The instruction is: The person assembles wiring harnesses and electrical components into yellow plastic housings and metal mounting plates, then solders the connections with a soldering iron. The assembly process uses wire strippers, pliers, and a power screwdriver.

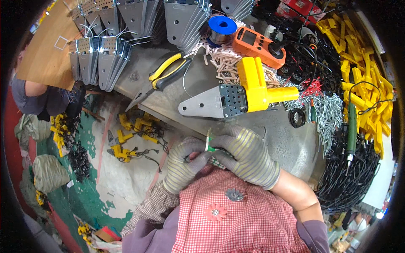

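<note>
Close to my apron, both hands pinch a small green and white piece (209, 147) whose kind I cannot make out, since my fingers cover most of it. My left hand (182, 162), in a grey striped glove, is closed on its left side. From the right, my right hand (249, 157), gloved alike, is closed on it too. Just beyond them on the metal bench lies a yellow plastic tool housing (253, 88) with a grey pointed metal plate (202, 102) fixed to it. A thin wire loops up from that plate.
Yellow-handled pliers (166, 76), a solder spool (221, 30) and an orange meter (258, 46) lie farther back, near stacked metal plates (185, 21). Screws (331, 118), a green electric screwdriver (351, 126), yellow housings (371, 105) and black cables (348, 181) crowd the right. Another person's arm (36, 89) shows left.
</note>
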The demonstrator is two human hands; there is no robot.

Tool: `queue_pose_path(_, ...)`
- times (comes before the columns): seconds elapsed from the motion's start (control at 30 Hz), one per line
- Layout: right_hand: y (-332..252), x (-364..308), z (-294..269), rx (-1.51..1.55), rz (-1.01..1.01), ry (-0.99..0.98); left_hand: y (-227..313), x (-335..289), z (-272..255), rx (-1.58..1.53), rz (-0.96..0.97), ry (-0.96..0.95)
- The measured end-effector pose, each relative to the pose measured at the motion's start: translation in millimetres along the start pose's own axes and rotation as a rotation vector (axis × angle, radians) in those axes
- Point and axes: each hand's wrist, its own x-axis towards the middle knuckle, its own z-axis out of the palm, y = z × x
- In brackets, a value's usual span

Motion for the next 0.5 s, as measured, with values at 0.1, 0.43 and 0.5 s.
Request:
queue_pose_path(0.1, -3, -1, 6, -0.194, -0.021, -0.037, -2, 4, 3, 0.089, 0.128, 0.052)
queue_pose_path(0.43, 2, 3, 6, -0.27, -0.002, 0.051, 5, 12, 2, 0.371, 0.316, 0.085)
queue_pose_path(0.5, 9, 2, 2, -0.129, 0.129, 0.021, 2, 14, -1, 0.333, 0.363, 0.051)
